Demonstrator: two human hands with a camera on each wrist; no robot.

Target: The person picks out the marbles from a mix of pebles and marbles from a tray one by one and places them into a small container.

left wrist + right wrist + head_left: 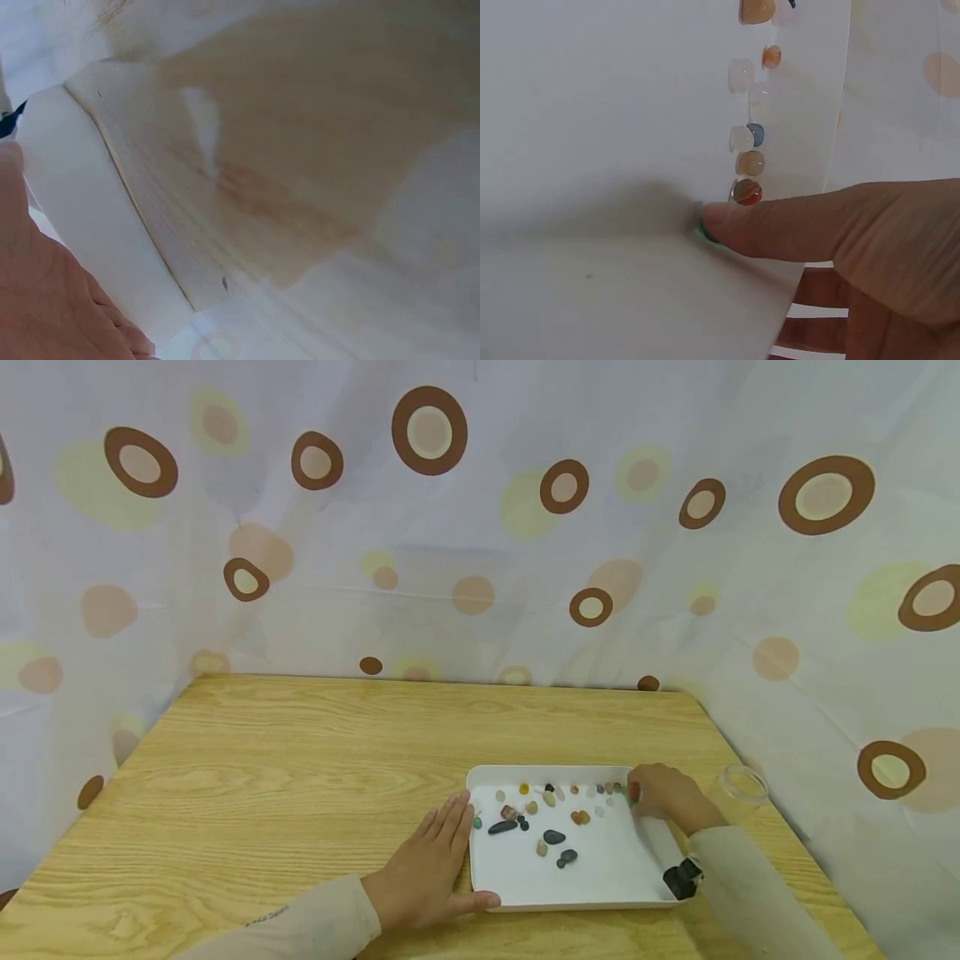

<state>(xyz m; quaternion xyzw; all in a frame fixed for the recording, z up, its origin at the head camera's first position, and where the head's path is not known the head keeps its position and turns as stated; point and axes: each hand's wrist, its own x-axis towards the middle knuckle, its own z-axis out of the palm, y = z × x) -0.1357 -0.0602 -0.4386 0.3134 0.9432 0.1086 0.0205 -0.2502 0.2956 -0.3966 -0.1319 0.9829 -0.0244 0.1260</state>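
A shallow white tray (517, 878) holds many small polished stones, among them a dark oval stone (554, 837), a long black stone (502, 827) and a pair of orange ones (580, 817). My left hand (423, 881) rests along the tray's left wall with straight fingers, its thumb by the front edge. At the far right corner my right hand (667, 793) grips the tray's wall. In the right wrist view its thumb lies inside, against a green stone (708, 232) it mostly covers, with other fingers outside the wall. A reddish-brown stone (748, 192) lies beside the thumb.
A clear jar (742, 785) stands right of the tray, just beyond my right hand. The wooden table (300, 760) reaches back to a patterned curtain (480, 543). A small black device (681, 878) sits at my right wrist, over the tray's right wall.
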